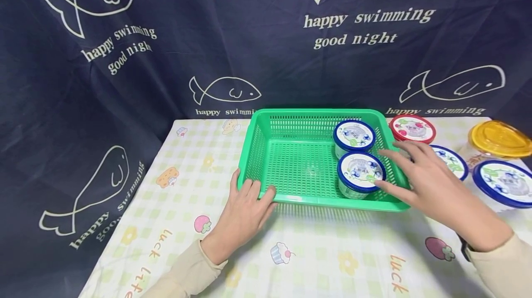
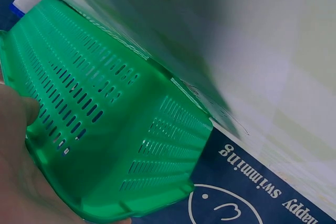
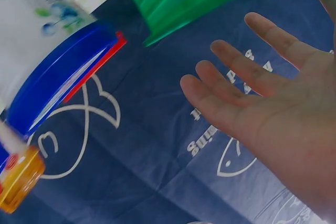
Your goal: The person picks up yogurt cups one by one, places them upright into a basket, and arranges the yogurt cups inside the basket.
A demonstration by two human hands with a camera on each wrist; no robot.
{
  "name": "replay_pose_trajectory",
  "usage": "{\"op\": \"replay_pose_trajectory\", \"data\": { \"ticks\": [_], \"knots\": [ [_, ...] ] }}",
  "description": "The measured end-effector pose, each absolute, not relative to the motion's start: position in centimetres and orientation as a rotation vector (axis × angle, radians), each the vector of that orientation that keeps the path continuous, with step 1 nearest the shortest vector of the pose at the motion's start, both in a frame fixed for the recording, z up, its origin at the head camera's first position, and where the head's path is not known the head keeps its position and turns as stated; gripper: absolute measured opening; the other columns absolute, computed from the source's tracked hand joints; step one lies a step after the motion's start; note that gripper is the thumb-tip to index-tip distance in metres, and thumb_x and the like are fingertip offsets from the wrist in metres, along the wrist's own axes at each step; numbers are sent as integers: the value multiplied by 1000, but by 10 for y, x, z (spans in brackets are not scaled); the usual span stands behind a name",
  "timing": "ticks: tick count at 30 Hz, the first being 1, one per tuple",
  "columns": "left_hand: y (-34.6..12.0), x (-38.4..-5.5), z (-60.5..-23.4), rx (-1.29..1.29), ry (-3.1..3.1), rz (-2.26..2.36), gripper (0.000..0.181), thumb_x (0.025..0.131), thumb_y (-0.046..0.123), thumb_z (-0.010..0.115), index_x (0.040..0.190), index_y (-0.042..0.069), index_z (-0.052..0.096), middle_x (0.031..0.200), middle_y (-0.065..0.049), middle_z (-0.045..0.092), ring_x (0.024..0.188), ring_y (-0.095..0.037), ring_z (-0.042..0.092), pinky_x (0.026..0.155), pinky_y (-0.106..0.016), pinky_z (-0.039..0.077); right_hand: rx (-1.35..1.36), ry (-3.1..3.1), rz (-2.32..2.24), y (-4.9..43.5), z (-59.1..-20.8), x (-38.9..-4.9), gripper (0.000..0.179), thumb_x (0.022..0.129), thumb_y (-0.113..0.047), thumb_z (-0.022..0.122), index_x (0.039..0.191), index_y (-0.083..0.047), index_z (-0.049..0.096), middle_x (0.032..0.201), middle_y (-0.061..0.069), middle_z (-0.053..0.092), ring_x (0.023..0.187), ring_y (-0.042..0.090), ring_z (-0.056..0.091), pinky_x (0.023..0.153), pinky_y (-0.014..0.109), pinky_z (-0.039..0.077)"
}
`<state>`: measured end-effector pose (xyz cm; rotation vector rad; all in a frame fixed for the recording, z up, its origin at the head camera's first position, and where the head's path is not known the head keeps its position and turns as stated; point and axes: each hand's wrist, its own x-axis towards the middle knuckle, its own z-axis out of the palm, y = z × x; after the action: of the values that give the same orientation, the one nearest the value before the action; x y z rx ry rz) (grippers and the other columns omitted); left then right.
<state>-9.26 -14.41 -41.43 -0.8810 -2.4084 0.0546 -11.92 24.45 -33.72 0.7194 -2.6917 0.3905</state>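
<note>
A green plastic basket (image 1: 299, 199) with slotted walls lies on the table. My left hand (image 1: 245, 205) grips the rim at its near left corner, fingers curled over the edge; the left wrist view shows the hand by the basket's wall (image 2: 73, 93). Two clear tubs with blue lids stand upright along the basket's right side, a far tub (image 1: 354, 135) and a near tub (image 1: 361, 171). Over the right rim, my right hand (image 1: 432, 187) has its fingers spread, thumb beside the near tub's lid. In the right wrist view those fingers (image 3: 226, 108) are extended with nothing between them.
Right of the basket stand a red-lidded tub (image 1: 413, 129), a blue-lidded tub (image 1: 450, 162) partly behind my right hand, another blue-lidded tub (image 1: 504, 183) and a yellow-lidded container (image 1: 500, 140). A checked cloth (image 1: 316, 252) covers the table. A dark blue curtain (image 1: 266, 48) hangs behind.
</note>
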Motion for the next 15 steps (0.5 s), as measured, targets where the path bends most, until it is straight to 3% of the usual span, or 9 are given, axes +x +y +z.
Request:
{"op": "replay_pose_trajectory", "data": {
  "ticks": [4, 7, 15],
  "knots": [
    [-144, -92, -414, -875, -2421, 64, 36, 106, 39, 33, 118, 16, 58, 90, -9, 51, 89, -31, 53, 111, -69, 23, 623, -2727, 380, 260, -339, -114, 71, 72, -38, 86, 130, -6, 60, 134, 31, 49, 123, 57, 38, 95, 76, 32],
    [-144, -92, -414, -880, -2424, 63, 34, 104, 39, 38, 119, 16, 58, 90, -9, 52, 89, -31, 53, 111, -70, 23, 540, -2757, 353, 275, -339, -110, 74, 72, -39, 86, 130, -2, 59, 133, 33, 47, 121, 58, 36, 100, 77, 27],
    [-143, -93, -415, -877, -2424, 64, 33, 101, 39, 45, 118, 15, 58, 90, -9, 52, 89, -31, 53, 108, -71, 27, 432, -2706, 336, 314, -343, -103, 74, 74, -42, 83, 124, 6, 57, 125, 34, 47, 118, 57, 36, 112, 67, 20]
  ]
}}
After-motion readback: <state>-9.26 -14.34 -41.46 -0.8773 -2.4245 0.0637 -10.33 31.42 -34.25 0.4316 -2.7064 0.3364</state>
